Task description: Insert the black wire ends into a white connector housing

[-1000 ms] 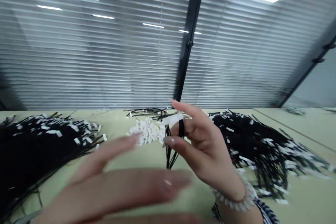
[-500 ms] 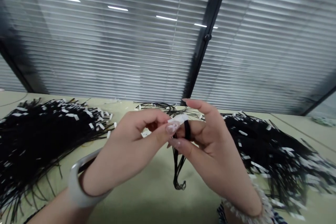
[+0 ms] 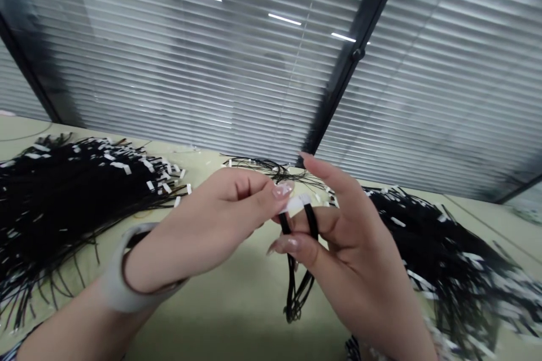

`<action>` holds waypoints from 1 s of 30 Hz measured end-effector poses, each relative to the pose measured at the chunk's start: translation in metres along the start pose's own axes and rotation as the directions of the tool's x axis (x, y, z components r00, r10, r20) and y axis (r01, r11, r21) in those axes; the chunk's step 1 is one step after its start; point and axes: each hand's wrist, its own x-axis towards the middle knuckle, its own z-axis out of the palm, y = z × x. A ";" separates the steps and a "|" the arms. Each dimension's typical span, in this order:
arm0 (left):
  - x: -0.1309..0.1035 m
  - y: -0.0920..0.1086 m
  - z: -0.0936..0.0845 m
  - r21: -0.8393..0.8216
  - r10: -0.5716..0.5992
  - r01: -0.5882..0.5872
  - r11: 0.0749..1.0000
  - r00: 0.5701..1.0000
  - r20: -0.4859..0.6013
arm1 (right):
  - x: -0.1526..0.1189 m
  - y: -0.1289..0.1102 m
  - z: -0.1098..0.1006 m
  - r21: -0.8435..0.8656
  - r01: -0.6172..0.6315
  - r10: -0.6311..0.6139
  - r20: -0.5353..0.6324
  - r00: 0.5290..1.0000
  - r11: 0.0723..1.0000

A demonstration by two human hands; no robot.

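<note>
Before me, over the table, both hands work close together on a small bundle of thin black cords [image 3: 300, 287] with white tags [image 3: 296, 203] at its upper end. My left hand [image 3: 224, 214] is closed, pinching the white end between thumb and finger. The cords loop over the fingers of my right hand [image 3: 355, 254], which grips them with the thumb while its index finger sticks up. Below the fingers the cords hang down and curl at the bottom. The exact folds of the white ends are blurred.
On the left of the table [image 3: 212, 316] lies a large heap of black cords [image 3: 76, 197] with white tags. Another such heap [image 3: 440, 237] lies on the right. A few loose cords [image 3: 271, 168] lie behind my hands, in front of a window with blinds [image 3: 190, 67].
The black cords now show as a wider loop around my right fingers, and the white end sits more to the right. The camera view has shifted and tilted slightly.
</note>
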 end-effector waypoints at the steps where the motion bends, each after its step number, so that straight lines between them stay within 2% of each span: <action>1: 0.000 0.000 0.000 -0.025 -0.006 0.007 1.000 1.000 0.011 | 0.000 0.000 0.000 0.003 -0.008 0.008 -0.008 1.000 1.000; 6: -0.002 0.000 -0.002 -0.079 -0.090 0.096 0.992 0.993 0.078 | -0.001 -0.002 0.000 0.051 -0.057 0.057 -0.006 0.998 0.997; 9: -0.001 0.000 -0.001 -0.095 -0.084 0.097 0.991 0.987 0.140 | -0.002 -0.001 -0.001 0.035 -0.059 0.059 0.001 0.998 0.998; 15: 0.000 0.002 0.006 -0.116 -0.062 0.084 0.990 0.982 0.181 | -0.003 -0.001 -0.001 -0.026 -0.029 0.029 -0.019 0.999 0.999; 20: 0.000 0.007 0.008 -0.063 0.006 -0.001 0.998 0.997 0.080 | -0.002 -0.002 0.000 0.002 -0.045 0.045 -0.019 0.999 0.999; 23: 0.000 0.008 0.008 -0.004 0.021 -0.021 1.000 1.000 0.023 | 0.001 0.000 0.000 0.078 -0.051 0.050 0.013 0.999 0.996; 26: 0.001 0.005 0.005 0.048 0.011 -0.006 0.999 0.993 -0.114 | 0.004 0.003 -0.003 0.141 -0.073 0.061 0.085 0.995 0.987; 28: 0.003 0.003 0.003 0.086 0.018 -0.002 0.996 0.983 -0.183 | 0.006 0.005 -0.006 0.108 -0.071 0.063 0.078 0.995 0.992; 30: 0.004 0.003 0.001 0.124 0.052 -0.033 0.992 0.986 -0.156 | 0.006 0.006 -0.007 0.048 -0.064 0.062 0.023 0.998 0.997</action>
